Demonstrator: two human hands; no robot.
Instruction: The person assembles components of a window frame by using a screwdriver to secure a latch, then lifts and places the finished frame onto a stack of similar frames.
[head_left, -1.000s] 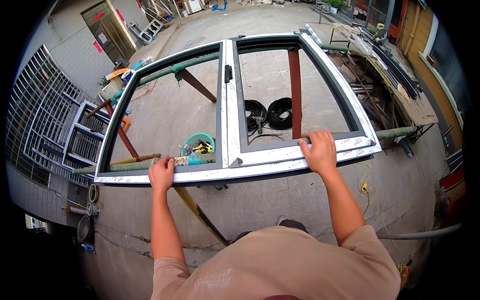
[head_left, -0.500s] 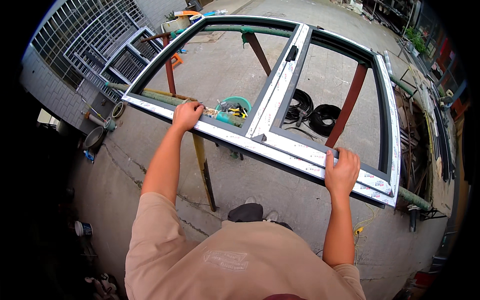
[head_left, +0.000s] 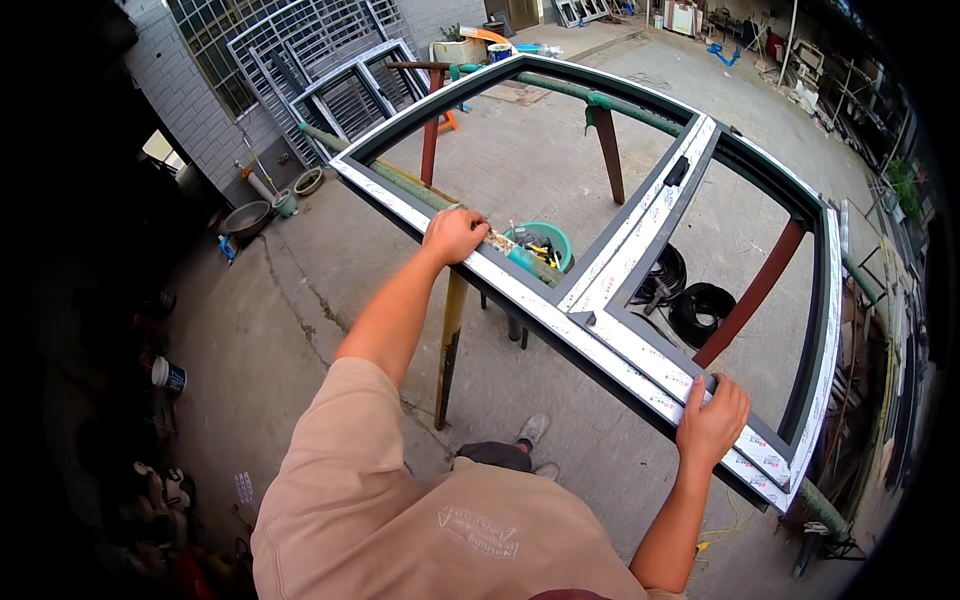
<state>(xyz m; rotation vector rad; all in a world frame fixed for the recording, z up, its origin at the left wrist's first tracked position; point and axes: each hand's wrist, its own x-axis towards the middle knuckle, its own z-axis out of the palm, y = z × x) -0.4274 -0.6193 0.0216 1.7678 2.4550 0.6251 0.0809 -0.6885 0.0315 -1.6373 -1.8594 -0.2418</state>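
Note:
A large window frame (head_left: 625, 357) with dark inner profiles and white protective film lies flat before me, split by a crossbar that carries a small black fitting (head_left: 677, 171). My left hand (head_left: 456, 236) is closed over the near rail, left of the crossbar, fingers curled to the inner edge. Farther right, my right hand (head_left: 713, 420) grips the same rail close to the near right corner. The undersides of both grips are hidden. Green-wrapped bars (head_left: 408, 186) of a stand with brown-red legs (head_left: 752, 290) run beneath the frame.
A green bucket (head_left: 562, 243) of tools and bits stands below the left opening. Coiled black hose (head_left: 702, 316) lies on the floor under the right one. Metal grilles and frames (head_left: 330, 90) lean at the back left wall. Long stock (head_left: 880, 400) is stacked along the right.
My view has turned left, so the frame and both hands appear farther right and lower. Both hands keep hold of the near rail. One of my shoes shows farther out.

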